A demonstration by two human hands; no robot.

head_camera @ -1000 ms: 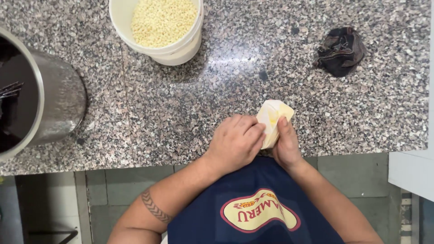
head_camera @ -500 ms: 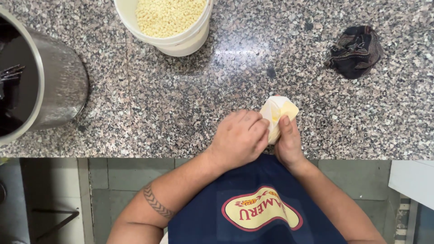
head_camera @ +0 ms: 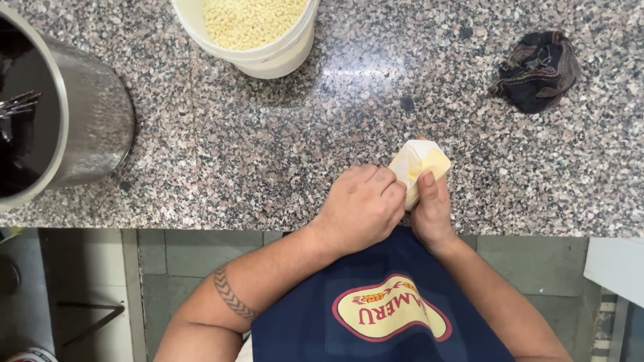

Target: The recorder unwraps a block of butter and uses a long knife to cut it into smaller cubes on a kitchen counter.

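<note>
A pale yellow block in a white paper wrapper [head_camera: 421, 164] stands at the near edge of the granite counter [head_camera: 268, 147]. My right hand [head_camera: 433, 211] grips it from below, thumb up along its side. My left hand [head_camera: 359, 209] is closed on the wrapper's left flap, fingers curled against the paper. Both hands meet just above my dark blue apron [head_camera: 382, 302].
A white bucket of small pale yellow grains [head_camera: 251, 30] stands at the far edge of the counter. A steel pot [head_camera: 74, 114] with dark contents and a utensil is at the left. A crumpled dark cloth [head_camera: 540, 70] lies at the far right.
The view has shifted slightly, so the counter items sit a little higher in the frame. My hands stay on the wrapped block; the wrapper looks a bit more open at its top.
</note>
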